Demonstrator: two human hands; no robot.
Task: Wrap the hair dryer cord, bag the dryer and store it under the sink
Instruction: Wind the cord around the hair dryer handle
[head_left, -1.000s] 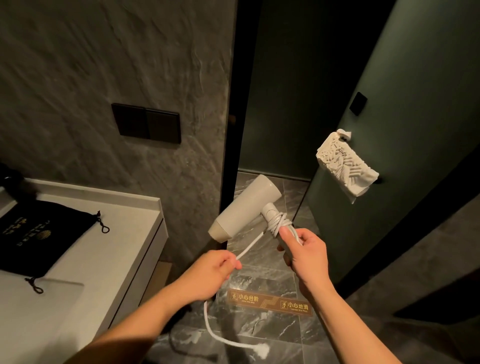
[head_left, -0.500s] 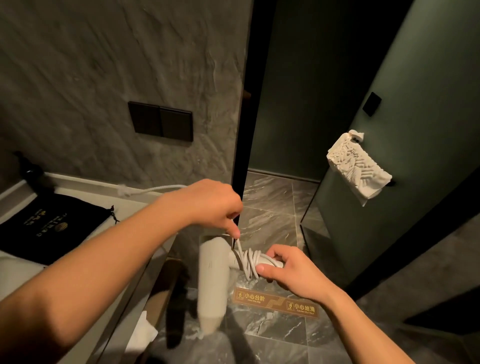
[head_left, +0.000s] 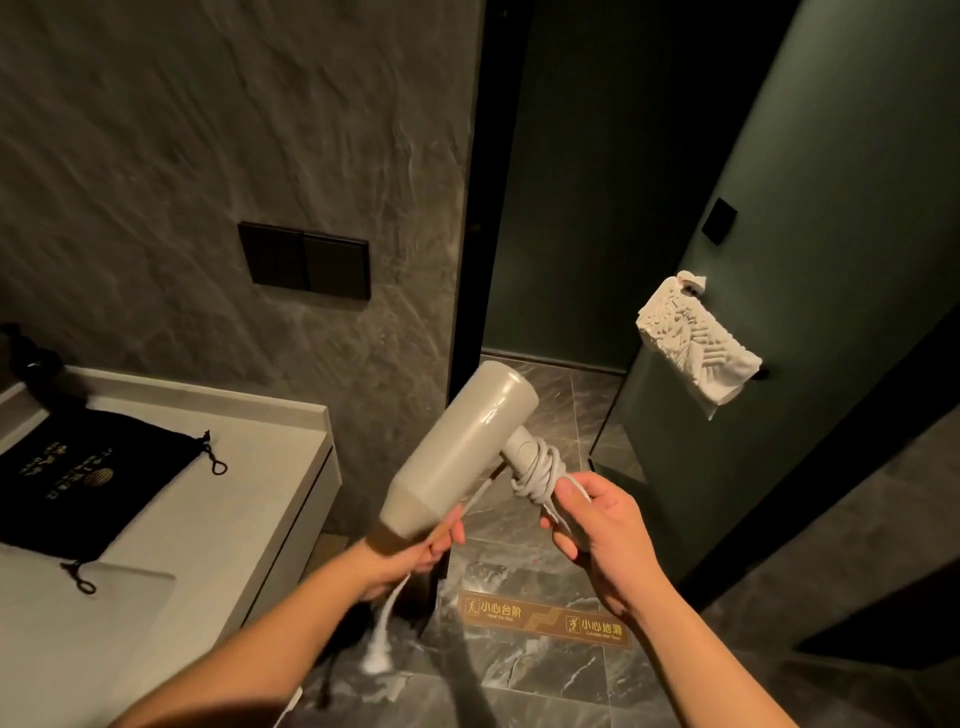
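A beige hair dryer (head_left: 460, 449) is held in front of me, barrel slanting down to the left. My right hand (head_left: 597, 525) grips its handle, where several turns of white cord (head_left: 540, 470) are wound. My left hand (head_left: 415, 551) sits under the barrel's lower end, closed on the loose cord, whose blurred plug end (head_left: 378, 656) dangles below. A black drawstring bag (head_left: 78, 480) with gold print lies flat on the white counter (head_left: 249, 509) at the left.
A dark double switch plate (head_left: 304, 266) is on the grey stone wall. A green door (head_left: 831, 312) stands at the right with a white towel (head_left: 696, 349) on its handle. A gold caution strip (head_left: 545, 618) marks the marble floor step.
My left hand has swung down from above the handle to below the barrel, carrying the cord another turn. The dryer has tilted from nozzle-down to slanting up to the right.
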